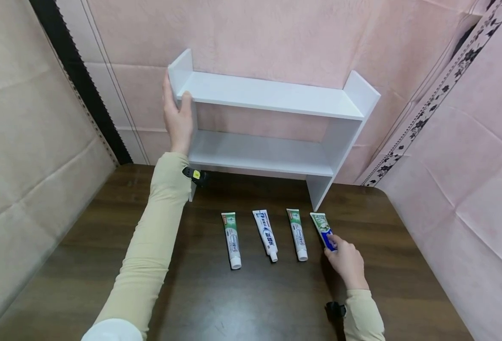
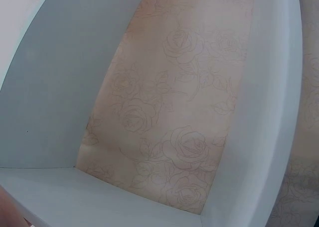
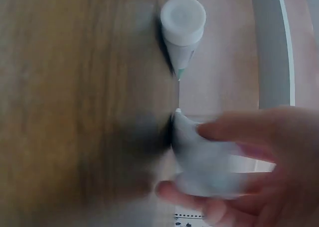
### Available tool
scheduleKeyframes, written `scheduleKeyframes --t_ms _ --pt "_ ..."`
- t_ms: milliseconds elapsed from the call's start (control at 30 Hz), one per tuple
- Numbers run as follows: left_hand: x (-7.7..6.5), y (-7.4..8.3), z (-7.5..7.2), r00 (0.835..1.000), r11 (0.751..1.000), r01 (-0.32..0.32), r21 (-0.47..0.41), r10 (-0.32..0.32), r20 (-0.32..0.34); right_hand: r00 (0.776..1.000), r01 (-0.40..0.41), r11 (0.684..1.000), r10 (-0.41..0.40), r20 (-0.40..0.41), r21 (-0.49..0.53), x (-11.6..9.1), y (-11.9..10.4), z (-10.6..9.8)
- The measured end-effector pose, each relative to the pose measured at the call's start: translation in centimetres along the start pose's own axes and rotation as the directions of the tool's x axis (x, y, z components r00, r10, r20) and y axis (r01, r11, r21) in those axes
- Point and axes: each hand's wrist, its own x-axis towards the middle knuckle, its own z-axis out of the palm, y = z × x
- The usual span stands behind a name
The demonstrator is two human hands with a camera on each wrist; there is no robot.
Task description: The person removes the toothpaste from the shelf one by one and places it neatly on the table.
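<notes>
A white two-tier shelf rack (image 1: 272,94) stands at the back of the table. My left hand (image 1: 179,122) grips its left side panel, thumb on the front edge and fingers around the outer face. In the left wrist view, the rack's boards (image 2: 55,77) fill most of the picture. My right hand (image 1: 348,265) pinches the cap end of a green-and-blue toothpaste tube (image 1: 320,222), the rightmost in a row. Left of it lie a green-and-white toothpaste tube (image 1: 297,234), a blue-and-white toothpaste tube (image 1: 265,234) and another green-and-white toothpaste tube (image 1: 231,240).
The brown wooden table (image 1: 183,293) carries everything. Pink patterned cloth (image 1: 272,38) hangs behind the rack, with more cloth walls (image 1: 468,166) on the right and left. The rack's right leg (image 1: 319,189) comes down close to the rightmost tube.
</notes>
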Motion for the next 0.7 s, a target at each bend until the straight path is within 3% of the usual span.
scheduleKeyframes --t_ms 133,300,567,700 --pt "0.5 -0.3 0.0 1.0 1.0 -0.008 0.01 0.009 -0.018 0.996 0.009 1.0 -0.007 0.091 -0.03 0.2 -0.1 0.0" --pt "-0.4 0.9 -0.1 1.0 1.0 -0.003 0.007 0.003 -0.027 0.997 0.008 0.999 -0.005 0.081 -0.036 0.4 -0.3 0.1" --pt "0.6 -1.1 0.0 0.999 0.999 -0.022 0.031 0.023 -0.032 0.997 -0.01 1.0 0.012 0.079 -0.02 -0.1 -0.1 0.6" --pt "0.4 -0.8 0.1 0.999 1.0 -0.022 0.018 0.023 -0.034 0.998 -0.017 1.0 0.019 0.068 -0.024 -0.2 0.1 0.5"
